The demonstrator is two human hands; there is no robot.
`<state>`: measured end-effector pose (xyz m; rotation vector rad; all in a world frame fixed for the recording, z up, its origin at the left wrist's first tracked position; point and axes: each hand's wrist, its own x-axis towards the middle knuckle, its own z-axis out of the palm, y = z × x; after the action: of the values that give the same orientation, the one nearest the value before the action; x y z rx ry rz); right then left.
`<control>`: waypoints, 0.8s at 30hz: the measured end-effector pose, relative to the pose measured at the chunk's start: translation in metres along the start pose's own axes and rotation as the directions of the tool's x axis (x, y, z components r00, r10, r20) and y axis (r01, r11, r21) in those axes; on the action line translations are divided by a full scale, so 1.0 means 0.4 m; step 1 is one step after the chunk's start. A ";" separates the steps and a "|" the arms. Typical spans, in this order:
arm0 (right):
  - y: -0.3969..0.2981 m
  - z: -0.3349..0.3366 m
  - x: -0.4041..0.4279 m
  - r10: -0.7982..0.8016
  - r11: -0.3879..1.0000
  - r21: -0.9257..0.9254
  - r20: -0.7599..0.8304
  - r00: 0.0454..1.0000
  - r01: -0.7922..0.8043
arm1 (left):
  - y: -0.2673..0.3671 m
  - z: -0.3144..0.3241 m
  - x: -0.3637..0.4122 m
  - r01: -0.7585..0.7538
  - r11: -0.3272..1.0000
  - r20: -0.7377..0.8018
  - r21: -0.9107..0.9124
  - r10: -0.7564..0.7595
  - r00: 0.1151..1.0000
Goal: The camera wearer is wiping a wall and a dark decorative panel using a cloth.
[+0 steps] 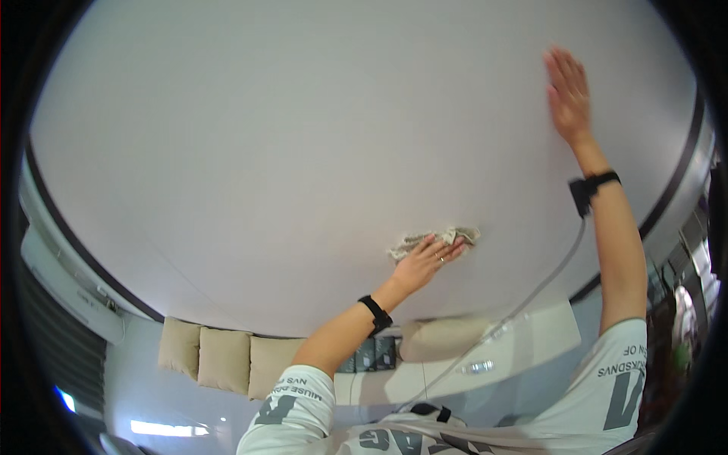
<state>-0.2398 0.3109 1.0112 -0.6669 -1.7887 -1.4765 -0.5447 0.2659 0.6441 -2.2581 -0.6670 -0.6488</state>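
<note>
A large, smooth, pale panel with a dark curved-looking edge fills most of the view. On it, right of the middle and low, my left hand presses a crumpled, light patterned cloth; the fingers lie over the cloth and a ring shows on one. My right hand is up at the far right, its back to the camera, fingers stretched out and close together. It holds nothing and lies flat at the panel, apart from the cloth. Each wrist wears a black strap, the right one with a small black box and a cable.
Beige cushions stand along the panel's lower edge, beside dark packs on a pale bench. A clear plastic bottle lies there. The grey cable runs from the right wrist to my body. A white air conditioner is at left.
</note>
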 end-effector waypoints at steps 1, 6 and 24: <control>0.048 -0.028 0.039 -0.036 0.999 0.025 0.000 0.999 0.036 | -0.055 -0.073 0.010 0.044 0.998 0.000 0.038 -0.044 0.999; 0.065 -0.111 0.027 0.071 0.996 -0.047 -0.054 0.996 -0.074 | -0.322 -0.249 -0.219 0.313 0.945 -0.268 0.092 -0.279 0.922; -0.073 -0.018 0.110 0.721 0.677 -0.021 -0.184 0.669 -0.735 | -1.020 -0.498 -0.942 0.824 0.559 -0.676 -0.094 -0.643 0.359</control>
<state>-0.2877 0.2957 1.0287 -1.1202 -1.0994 -1.0037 -1.1280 0.2769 0.7325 -1.1826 -1.3240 -1.5948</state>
